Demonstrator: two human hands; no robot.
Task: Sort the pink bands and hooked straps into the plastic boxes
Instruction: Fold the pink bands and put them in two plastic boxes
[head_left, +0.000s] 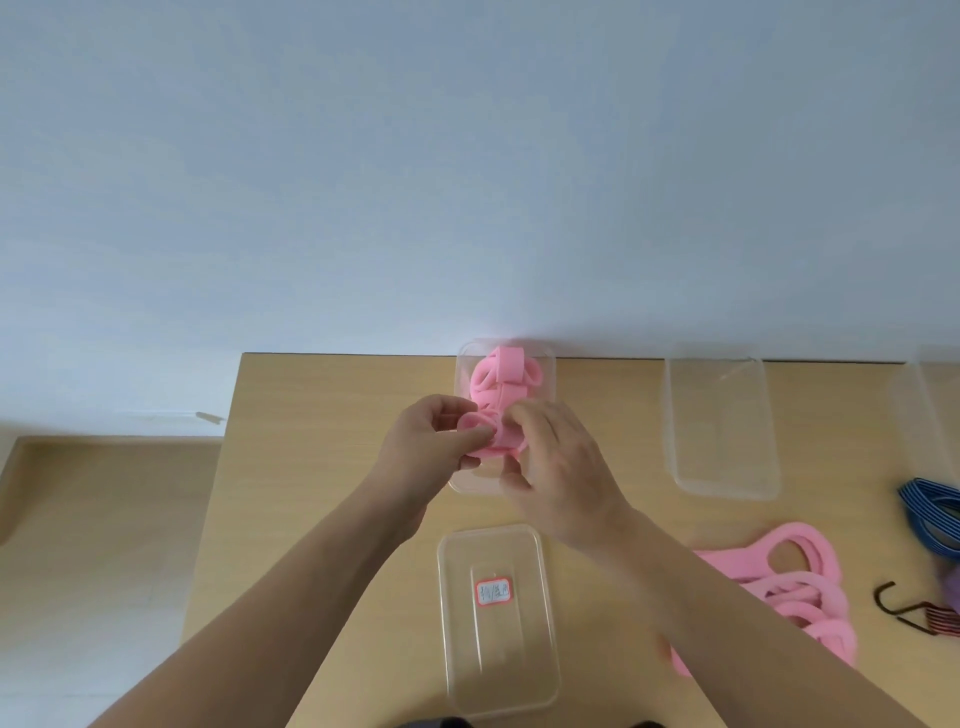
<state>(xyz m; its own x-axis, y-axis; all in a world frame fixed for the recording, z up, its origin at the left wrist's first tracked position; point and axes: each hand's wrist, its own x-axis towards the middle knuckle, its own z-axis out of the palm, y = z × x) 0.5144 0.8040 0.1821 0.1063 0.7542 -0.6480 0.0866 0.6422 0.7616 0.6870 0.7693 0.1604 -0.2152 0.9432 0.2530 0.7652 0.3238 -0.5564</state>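
A clear plastic box (549, 366) at the table's far edge holds several folded pink bands (506, 376). Over its near half, my left hand (434, 444) and my right hand (558, 467) both pinch one folded pink band (501, 441). More pink bands (802, 587) lie loose in a heap on the table to the right. A blue hooked strap (932, 514) is coiled at the right edge, and a dark hook (898, 605) with a reddish strap lies below it.
A clear lid (493, 623) with a red-bordered label lies near me on the wooden table (322, 467). An empty clear box (724, 431) stands to the right, another (930, 410) at the right edge. A wall rises behind the table.
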